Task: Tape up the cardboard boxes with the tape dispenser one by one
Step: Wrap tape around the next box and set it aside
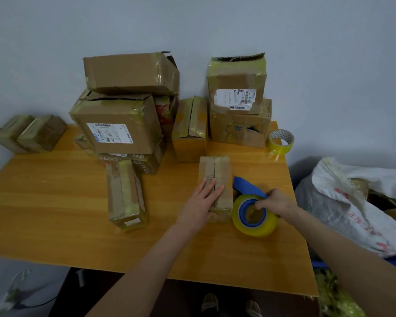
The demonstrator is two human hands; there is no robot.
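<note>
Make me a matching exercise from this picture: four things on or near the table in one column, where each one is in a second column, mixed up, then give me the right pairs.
Things
1. small brown cardboard box with a dark seam along its top
2. blue tape dispenser loaded with a yellowish roll
3. spare yellowish tape roll
4. white plastic sack

Places
A. off the wooden table, to its right
B. under the left hand
C. at the table's far right corner
D. gripped by the right hand

Pairs: 1-B, 2-D, 3-C, 4-A
</note>
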